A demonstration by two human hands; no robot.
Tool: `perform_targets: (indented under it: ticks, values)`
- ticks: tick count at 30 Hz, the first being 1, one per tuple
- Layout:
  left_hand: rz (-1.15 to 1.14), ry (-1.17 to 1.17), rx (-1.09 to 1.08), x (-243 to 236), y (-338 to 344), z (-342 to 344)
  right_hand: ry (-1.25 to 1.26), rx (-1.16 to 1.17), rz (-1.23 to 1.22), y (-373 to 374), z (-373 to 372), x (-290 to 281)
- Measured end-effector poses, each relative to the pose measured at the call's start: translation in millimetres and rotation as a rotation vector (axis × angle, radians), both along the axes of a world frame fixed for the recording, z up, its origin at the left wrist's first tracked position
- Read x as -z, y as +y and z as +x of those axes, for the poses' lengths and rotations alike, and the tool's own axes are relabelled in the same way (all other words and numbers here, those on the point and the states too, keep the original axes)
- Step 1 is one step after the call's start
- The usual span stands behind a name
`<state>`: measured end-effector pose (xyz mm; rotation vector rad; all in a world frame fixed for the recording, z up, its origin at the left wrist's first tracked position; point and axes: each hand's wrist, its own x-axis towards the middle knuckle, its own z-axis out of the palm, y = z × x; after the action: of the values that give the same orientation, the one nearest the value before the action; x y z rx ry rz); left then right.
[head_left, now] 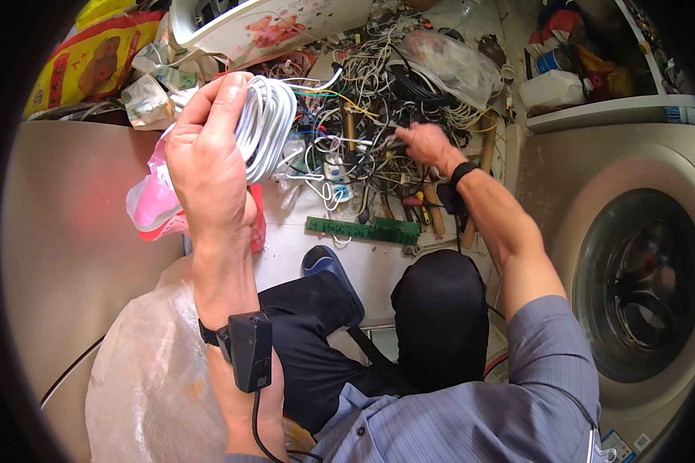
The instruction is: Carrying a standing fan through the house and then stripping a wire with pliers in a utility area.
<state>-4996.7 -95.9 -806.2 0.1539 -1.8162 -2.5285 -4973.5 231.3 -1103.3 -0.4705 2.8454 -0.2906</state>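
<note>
My left hand is raised at the left, its fingers closed round a neat coil of white cable. Across the floor, my right hand reaches into a tangled heap of cables. Its fingers are drawn together at the edge of the dark wires; what they pinch, if anything, is too small to make out. Between the hands, a white power strip with blue sockets lies among loose wires. A long green circuit board rests on the floor at the heap's near side, beside a wooden handle.
A washing machine stands at the right, below a shelf holding a white jug. Behind the heap is a white plastic bin. Clear plastic covers some cables. Pink plastic hangs beyond my left forearm, near a yellow-red bag.
</note>
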Motion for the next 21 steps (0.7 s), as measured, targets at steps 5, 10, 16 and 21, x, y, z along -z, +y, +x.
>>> perform_targets:
  ticks: [5,10,16,21]
  values:
    - [-0.002,0.013,0.001,1.2,7.0,0.0,0.105,0.062,-0.057,31.2,-25.0,-35.9]
    - [-0.023,-0.001,0.010,-0.7,10.8,1.6,0.127,0.270,-0.176,38.9,-36.4,-41.9]
    - [-0.022,0.001,0.008,4.0,7.4,-0.9,0.164,0.286,-0.128,35.2,-36.4,-33.4]
    - [0.000,0.014,0.026,2.0,7.8,-1.2,0.168,0.193,-0.124,52.1,-22.8,-21.6]
